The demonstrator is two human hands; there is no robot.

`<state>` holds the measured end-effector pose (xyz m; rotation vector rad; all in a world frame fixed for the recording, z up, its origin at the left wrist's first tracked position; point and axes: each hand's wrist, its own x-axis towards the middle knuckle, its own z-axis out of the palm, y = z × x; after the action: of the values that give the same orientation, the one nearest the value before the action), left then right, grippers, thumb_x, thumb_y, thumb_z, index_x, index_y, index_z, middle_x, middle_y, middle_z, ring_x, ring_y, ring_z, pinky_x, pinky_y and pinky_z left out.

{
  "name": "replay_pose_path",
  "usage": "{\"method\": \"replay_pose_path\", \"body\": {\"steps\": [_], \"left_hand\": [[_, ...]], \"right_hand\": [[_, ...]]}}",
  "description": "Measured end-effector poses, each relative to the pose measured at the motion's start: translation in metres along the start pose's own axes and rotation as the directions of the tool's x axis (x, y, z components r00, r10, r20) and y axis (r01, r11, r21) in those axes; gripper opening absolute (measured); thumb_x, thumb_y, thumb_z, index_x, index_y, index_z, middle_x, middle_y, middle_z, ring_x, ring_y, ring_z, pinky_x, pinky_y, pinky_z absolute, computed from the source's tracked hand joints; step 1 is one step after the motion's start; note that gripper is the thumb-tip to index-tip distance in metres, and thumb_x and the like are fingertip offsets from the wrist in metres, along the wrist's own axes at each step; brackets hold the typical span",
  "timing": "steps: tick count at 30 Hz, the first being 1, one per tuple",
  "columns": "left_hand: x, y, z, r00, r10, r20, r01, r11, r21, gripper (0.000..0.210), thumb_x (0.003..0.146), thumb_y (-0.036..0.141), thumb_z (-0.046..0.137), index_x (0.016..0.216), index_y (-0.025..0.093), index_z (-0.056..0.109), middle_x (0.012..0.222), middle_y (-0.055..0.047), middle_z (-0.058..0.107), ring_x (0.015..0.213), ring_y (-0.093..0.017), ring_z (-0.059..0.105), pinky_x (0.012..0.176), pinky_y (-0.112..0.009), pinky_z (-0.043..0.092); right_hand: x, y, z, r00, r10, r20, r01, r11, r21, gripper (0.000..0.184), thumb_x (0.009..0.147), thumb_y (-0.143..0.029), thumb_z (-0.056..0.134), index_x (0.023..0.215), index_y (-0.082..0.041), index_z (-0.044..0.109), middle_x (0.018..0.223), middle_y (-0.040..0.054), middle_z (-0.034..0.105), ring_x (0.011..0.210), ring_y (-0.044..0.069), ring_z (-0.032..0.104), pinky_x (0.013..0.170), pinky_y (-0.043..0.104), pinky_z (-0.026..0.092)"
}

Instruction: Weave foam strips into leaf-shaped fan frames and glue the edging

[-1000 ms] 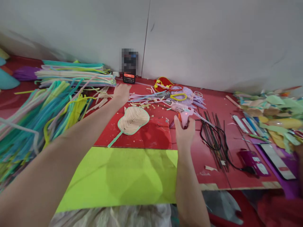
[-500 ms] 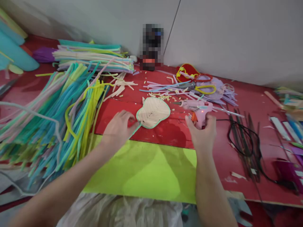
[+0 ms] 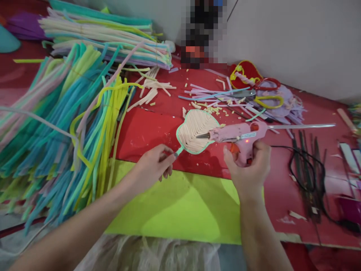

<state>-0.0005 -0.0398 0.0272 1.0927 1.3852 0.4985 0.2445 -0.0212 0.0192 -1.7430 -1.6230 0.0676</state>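
A cream leaf-shaped piece (image 3: 194, 126) made of pipe cleaners, with a mint-green outline, appears over the red board. My left hand (image 3: 153, 163) pinches its short green stem (image 3: 179, 150) between thumb and fingertips. My right hand (image 3: 249, 163) is wrapped around the grip of a pink hot glue gun (image 3: 228, 133), whose orange light glows. The gun's metal nozzle overlaps the leaf's middle in view; I cannot tell whether they touch. A clear glue stick (image 3: 304, 126) juts from the gun's rear.
Bundles of coloured pipe cleaners (image 3: 84, 82) fill the left side. Behind the leaf lie scissors with yellow and red handles (image 3: 267, 101), lilac strips and cream scraps (image 3: 158, 88). A lime-green sheet (image 3: 180, 207) lies in front; a black cable (image 3: 296, 165) coils at right.
The glue gun has come up and leftward, its nozzle moving from beside the leaf to across it. My left hand now grips the stem near its end. The camera view has shifted.
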Motion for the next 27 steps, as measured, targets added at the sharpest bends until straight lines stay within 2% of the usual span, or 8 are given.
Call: {"method": "replay_pose_path", "body": {"steps": [1,3,8,15,21,24,27], "left_hand": [[0.002,0.002,-0.002,0.996,-0.05,0.079,0.056,0.995,-0.084,0.019,0.084,0.038,0.044,0.074,0.021,0.046,0.053,0.005,0.048,0.042,-0.011,0.046,0.04,-0.022,0.036],[0.006,0.004,-0.005,0.983,-0.091,0.159,0.122,0.973,-0.195,0.028,0.084,0.04,0.043,0.064,0.021,0.043,0.049,0.005,0.041,0.038,-0.008,0.04,0.035,-0.021,0.031],[0.011,0.003,-0.004,0.989,-0.078,0.128,0.12,0.927,-0.357,0.032,0.083,0.042,0.045,0.06,0.02,0.043,0.05,0.005,0.038,0.035,-0.005,0.032,0.032,-0.019,0.022],[0.007,0.007,0.002,0.999,-0.04,-0.009,0.036,0.96,-0.278,0.018,0.08,0.039,0.05,0.076,0.024,0.059,0.05,0.005,0.034,0.038,-0.007,0.029,0.034,-0.021,0.024],[0.005,0.005,0.004,0.999,0.003,-0.043,-0.012,0.978,-0.209,0.025,0.082,0.04,0.047,0.089,0.024,0.065,0.05,0.004,0.034,0.04,-0.008,0.03,0.035,-0.019,0.026],[0.005,0.005,0.005,0.998,0.028,-0.053,-0.037,0.983,-0.181,0.028,0.082,0.037,0.047,0.098,0.021,0.065,0.05,0.005,0.033,0.041,-0.007,0.029,0.036,-0.018,0.026],[0.004,0.006,0.006,0.997,0.055,-0.059,-0.064,0.985,-0.16,0.034,0.083,0.035,0.046,0.107,0.018,0.062,0.051,0.005,0.033,0.042,-0.006,0.029,0.037,-0.016,0.027]], "right_hand": [[0.0,0.002,0.001,1.0,-0.002,-0.003,0.002,1.0,0.001,0.057,0.063,-0.047,0.069,0.107,-0.017,0.05,0.093,0.0079,0.055,0.083,0.022,0.057,0.073,0.039,0.048],[-0.001,0.006,0.004,1.0,-0.012,-0.006,0.012,1.0,-0.004,0.058,0.062,-0.047,0.07,0.107,-0.016,0.05,0.093,0.0084,0.056,0.082,0.022,0.057,0.072,0.038,0.049],[-0.002,0.013,0.008,0.996,-0.08,0.039,0.083,0.994,-0.077,0.054,0.061,-0.047,0.071,0.101,-0.015,0.053,0.085,0.0066,0.057,0.07,0.018,0.055,0.066,0.035,0.049],[-0.003,0.005,0.002,0.996,-0.075,0.052,0.082,0.984,-0.157,0.045,0.06,-0.047,0.071,0.091,-0.018,0.056,0.079,0.0055,0.059,0.067,0.018,0.056,0.066,0.035,0.049],[-0.002,0.005,0.0,0.983,-0.183,0.016,0.183,0.963,-0.2,0.035,0.061,-0.043,0.072,0.081,-0.018,0.057,0.08,0.0093,0.061,0.078,0.024,0.061,0.069,0.038,0.051],[-0.001,0.01,0.003,0.972,-0.234,-0.011,0.226,0.948,-0.225,0.038,0.06,-0.044,0.073,0.082,-0.017,0.058,0.08,0.0086,0.061,0.078,0.024,0.062,0.069,0.038,0.052],[-0.002,0.013,0.006,0.941,-0.339,-0.017,0.325,0.914,-0.244,0.04,0.06,-0.039,0.074,0.089,-0.015,0.058,0.081,0.0085,0.062,0.076,0.023,0.062,0.067,0.035,0.052]]}}
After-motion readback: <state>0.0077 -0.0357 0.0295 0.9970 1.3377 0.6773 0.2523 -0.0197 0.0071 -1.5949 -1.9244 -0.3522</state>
